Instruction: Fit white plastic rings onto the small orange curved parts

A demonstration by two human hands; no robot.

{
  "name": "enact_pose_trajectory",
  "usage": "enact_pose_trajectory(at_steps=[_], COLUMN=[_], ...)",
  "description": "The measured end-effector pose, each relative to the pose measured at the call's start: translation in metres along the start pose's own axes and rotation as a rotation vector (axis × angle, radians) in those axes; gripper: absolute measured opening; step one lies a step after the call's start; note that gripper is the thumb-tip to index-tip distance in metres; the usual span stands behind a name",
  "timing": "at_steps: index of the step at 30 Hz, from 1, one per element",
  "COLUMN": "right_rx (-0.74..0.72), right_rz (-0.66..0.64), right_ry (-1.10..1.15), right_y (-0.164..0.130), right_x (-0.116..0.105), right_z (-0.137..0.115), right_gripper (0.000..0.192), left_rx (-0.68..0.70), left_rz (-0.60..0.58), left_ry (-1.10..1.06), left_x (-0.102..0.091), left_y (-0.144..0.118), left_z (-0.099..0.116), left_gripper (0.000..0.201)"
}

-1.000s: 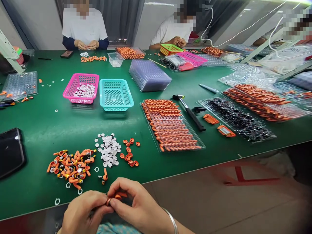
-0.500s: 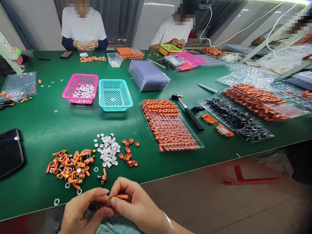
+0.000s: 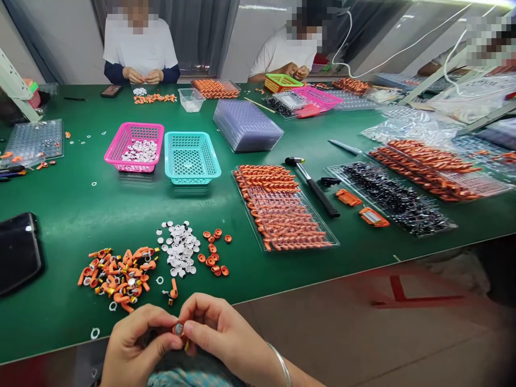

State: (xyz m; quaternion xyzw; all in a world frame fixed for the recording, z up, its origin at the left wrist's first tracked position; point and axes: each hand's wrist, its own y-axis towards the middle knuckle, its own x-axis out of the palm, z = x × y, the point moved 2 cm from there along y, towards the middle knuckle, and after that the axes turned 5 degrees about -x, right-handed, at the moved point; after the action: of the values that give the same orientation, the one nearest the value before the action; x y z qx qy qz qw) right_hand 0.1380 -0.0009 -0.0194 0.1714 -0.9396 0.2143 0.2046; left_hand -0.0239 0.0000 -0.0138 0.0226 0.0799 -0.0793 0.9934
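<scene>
Close to the table's front edge, both my hands are closed around one small orange earbud shell (image 3: 178, 328), its round opening with a silver-grey disc turned up. My left hand (image 3: 135, 341) pinches it between thumb and forefinger. From the other side, my right hand (image 3: 228, 333) grips it with thumb and fingertips; a yellowish bit shows below. Beyond my hands lie a heap of orange stemmed earbud shells (image 3: 116, 277) with gold-coloured bits, a pile of white round caps (image 3: 180, 250) and several orange round cups (image 3: 212, 260). A single stemmed shell (image 3: 173, 289) lies apart.
A phone (image 3: 18, 252) lies at left. Behind are a pink basket (image 3: 115, 156) with white pieces and a turquoise basket (image 3: 192, 173). A tray of orange parts (image 3: 282, 209), a hammer (image 3: 316, 191) and a tray of black parts (image 3: 387, 193) stand right. Two co-workers sit opposite.
The earbud shell has been turned between my fingers: its orange stem stuck out to the right before, and now its round opening with the silver disc shows. My left thumb and forefinger have closed in on it.
</scene>
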Motion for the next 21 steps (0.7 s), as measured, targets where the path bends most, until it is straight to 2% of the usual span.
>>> enact_pose_trajectory(at_steps=[7, 13, 18, 21], right_rx=[-0.028, -0.041, -0.015, 0.012], right_rz=[0.027, 0.033, -0.015, -0.05], right_ry=[0.162, 0.237, 0.244, 0.259], right_y=[0.002, 0.003, 0.003, 0.002], right_x=[0.0, 0.001, 0.002, 0.004], right_z=[0.017, 0.024, 0.022, 0.024], right_gripper=[0.041, 0.037, 0.04, 0.039], left_rx=[0.129, 0.142, 0.147, 0.219], left_rz=[-0.056, -0.094, -0.095, -0.102], left_ry=[0.093, 0.093, 0.067, 0.086], left_x=[-0.003, -0.004, -0.003, -0.003], left_y=[-0.004, -0.005, -0.005, -0.005], left_z=[0.0, -0.003, -0.003, 0.004], left_gripper=[0.011, 0.014, 0.013, 0.009])
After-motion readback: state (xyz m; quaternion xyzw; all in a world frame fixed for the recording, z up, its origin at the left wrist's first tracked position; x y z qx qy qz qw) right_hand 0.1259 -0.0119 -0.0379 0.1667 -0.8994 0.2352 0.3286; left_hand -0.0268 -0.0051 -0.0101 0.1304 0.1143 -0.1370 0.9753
